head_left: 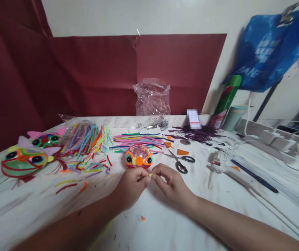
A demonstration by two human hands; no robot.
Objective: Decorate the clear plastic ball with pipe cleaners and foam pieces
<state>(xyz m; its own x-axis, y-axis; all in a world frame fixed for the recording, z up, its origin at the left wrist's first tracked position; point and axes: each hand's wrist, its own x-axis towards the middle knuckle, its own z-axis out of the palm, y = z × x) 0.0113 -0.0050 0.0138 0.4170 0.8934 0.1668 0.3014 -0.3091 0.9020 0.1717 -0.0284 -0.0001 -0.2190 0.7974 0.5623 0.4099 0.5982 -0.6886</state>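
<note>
My left hand (134, 183) and my right hand (174, 184) meet over the front of the table, thumbs and forefingers pinched together. Between their fingertips is a small yellow piece (150, 175), too little to tell its kind. Just behind the hands sits a clear round ball (140, 148) decorated as a face, with orange-rimmed eyes and an orange round nose (139, 161). The hands cover its lower edge. To the right of it lie scissors (182, 161) with black handles, blades apart. A glue gun (230, 172) rests farther right.
Two finished-looking decorated faces (24, 162) stand at left, beside a bag of coloured pipe cleaners (84, 139). More pipe cleaners (139, 139) lie behind the ball. Purple strands (197, 135), a phone (194, 119), clear glue sticks (277, 177) and a power strip (282, 141) are at right.
</note>
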